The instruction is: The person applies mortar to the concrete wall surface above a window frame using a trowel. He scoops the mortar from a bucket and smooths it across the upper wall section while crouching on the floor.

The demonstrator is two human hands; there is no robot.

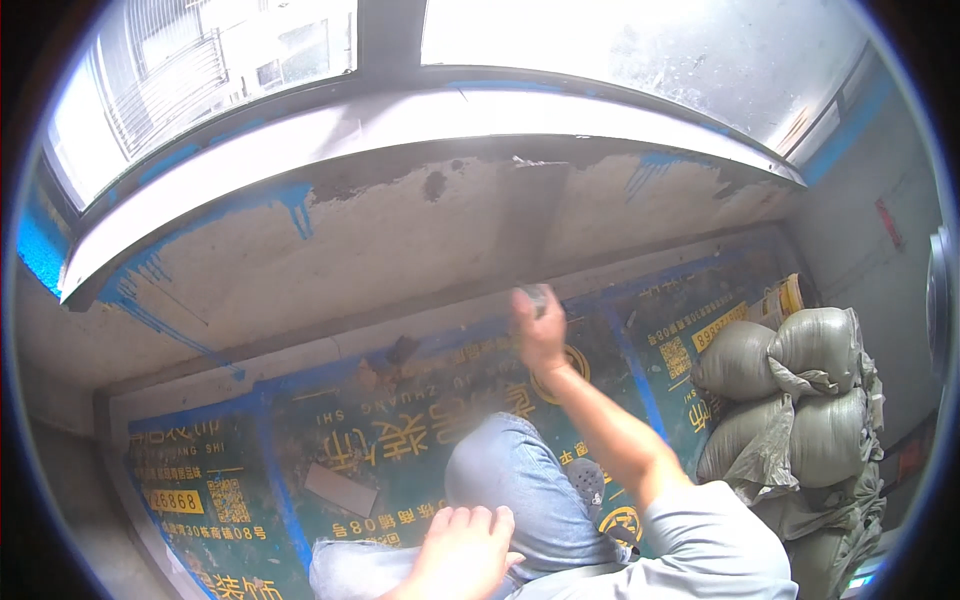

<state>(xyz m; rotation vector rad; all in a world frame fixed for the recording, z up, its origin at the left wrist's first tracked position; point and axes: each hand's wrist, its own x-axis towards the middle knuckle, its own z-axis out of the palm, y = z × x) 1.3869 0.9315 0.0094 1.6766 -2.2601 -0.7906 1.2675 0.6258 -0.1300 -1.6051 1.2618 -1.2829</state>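
Observation:
My right hand [543, 335] reaches forward, low down near the foot of the wall [400, 240] under the window. Its fingers are closed round a small grey object [537, 294], which is blurred and partly hidden by them, so its kind does not show. Over my jeans [510, 480], near a bent knee, lies my left hand [470, 545]. Its fingers stretch forward side by side, and nothing shows in them. Past my right forearm, a grey shoe with holes [585, 480] rests on the green floor covering [410, 410].
Stuffed grey-green sacks [825, 435] are stacked on the right, with a bucket [790, 296] behind them. A flat brownish rectangular piece [340, 490] and a dark scrap [403, 349] lie on the covering. Blue tape [285, 510] runs across it. The white sill [430, 125] juts out above.

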